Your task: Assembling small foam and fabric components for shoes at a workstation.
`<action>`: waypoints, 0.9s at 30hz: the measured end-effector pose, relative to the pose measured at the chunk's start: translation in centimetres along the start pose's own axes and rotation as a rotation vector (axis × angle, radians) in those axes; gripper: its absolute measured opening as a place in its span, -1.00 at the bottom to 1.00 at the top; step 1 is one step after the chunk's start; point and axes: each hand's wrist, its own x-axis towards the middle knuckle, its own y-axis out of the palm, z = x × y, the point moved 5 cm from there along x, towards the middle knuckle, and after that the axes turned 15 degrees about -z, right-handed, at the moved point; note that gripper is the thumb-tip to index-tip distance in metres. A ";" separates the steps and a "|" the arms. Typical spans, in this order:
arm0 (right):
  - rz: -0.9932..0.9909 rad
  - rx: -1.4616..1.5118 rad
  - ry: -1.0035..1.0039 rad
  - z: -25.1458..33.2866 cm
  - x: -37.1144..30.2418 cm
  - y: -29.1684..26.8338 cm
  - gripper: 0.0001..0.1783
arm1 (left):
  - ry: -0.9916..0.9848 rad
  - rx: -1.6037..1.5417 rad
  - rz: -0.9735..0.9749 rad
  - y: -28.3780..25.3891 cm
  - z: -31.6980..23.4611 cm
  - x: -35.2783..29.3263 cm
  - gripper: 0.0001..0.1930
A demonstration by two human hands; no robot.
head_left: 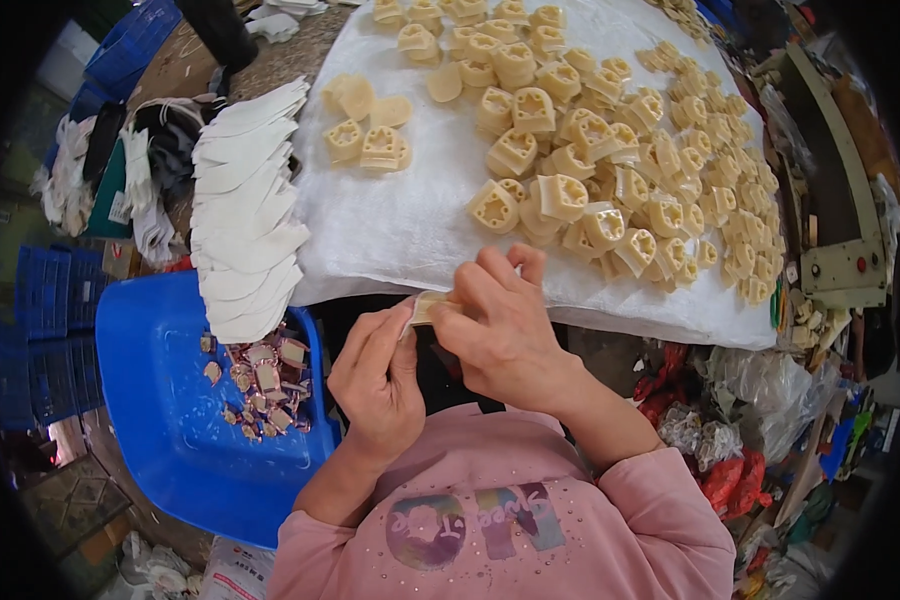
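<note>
Just beyond my chest, both hands meet over a small cream piece (pixel 428 306) with a thin white edge along its left side. My left hand (pixel 378 375) pinches that white edge between thumb and fingers. My right hand (pixel 500 325) is closed on the piece from the other side, its fingers curled and hiding much of it. Past my hands, many cream plastic heel blocks (pixel 562 197) with hollow, ribbed undersides lie heaped on a white cloth (pixel 385 225). A smaller group of the same blocks (pixel 380 148) sits apart at the left.
Overlapping white cut pieces (pixel 245 220) form a long row on the left, reaching over the rim of a blue tub (pixel 160 400). Inside the tub are several shiny pinkish blocks (pixel 267 375). A grey-green machine frame (pixel 838 190) and plastic bags (pixel 770 385) stand at the right.
</note>
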 end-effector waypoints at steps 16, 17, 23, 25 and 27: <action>-0.124 0.632 0.235 -2.0 -1.3 -0.4 -0.68 | -0.019 -0.271 0.128 0.4 1.7 1.0 -0.85; -0.099 0.665 0.269 -2.0 -1.4 -0.2 -0.69 | -0.020 -0.270 0.127 0.4 1.6 1.2 -0.85; 0.012 0.488 0.115 -1.0 -1.3 0.4 -0.74 | 0.216 -0.078 0.153 0.7 0.5 1.8 -0.89; 0.032 0.504 0.115 -0.8 -1.3 0.6 -0.74 | 0.244 -0.091 0.121 0.8 0.2 1.9 -0.88; 0.054 0.517 0.115 -0.6 -1.6 1.0 -0.73 | 0.216 -0.089 0.138 0.8 0.4 1.8 -0.85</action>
